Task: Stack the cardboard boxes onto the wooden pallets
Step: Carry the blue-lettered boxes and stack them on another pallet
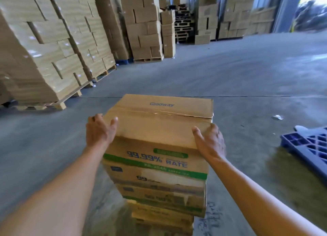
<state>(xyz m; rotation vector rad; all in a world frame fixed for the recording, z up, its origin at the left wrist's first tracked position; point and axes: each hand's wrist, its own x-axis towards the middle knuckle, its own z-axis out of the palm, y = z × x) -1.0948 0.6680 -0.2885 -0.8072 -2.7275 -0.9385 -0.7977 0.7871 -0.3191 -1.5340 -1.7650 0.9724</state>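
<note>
The top cardboard box (159, 127) sits on a stack (159, 191) of similar boxes. The left hand (100, 129) and right hand (209, 142) clasp its two sides, thumbs on the lid and fingers curled over the edges. The stack's base is blurred, perhaps on bare floor, well apart from the loaded wooden pallets (60, 103) at left.

The concrete floor (230, 67) bears loaded wooden pallets (148, 59) and a blue pallet (307, 147).

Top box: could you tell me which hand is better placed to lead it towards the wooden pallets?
Probably left: the left hand holds the left edge of the top box, on the side of the wooden pallets; the right hand holds the opposite edge.
</note>
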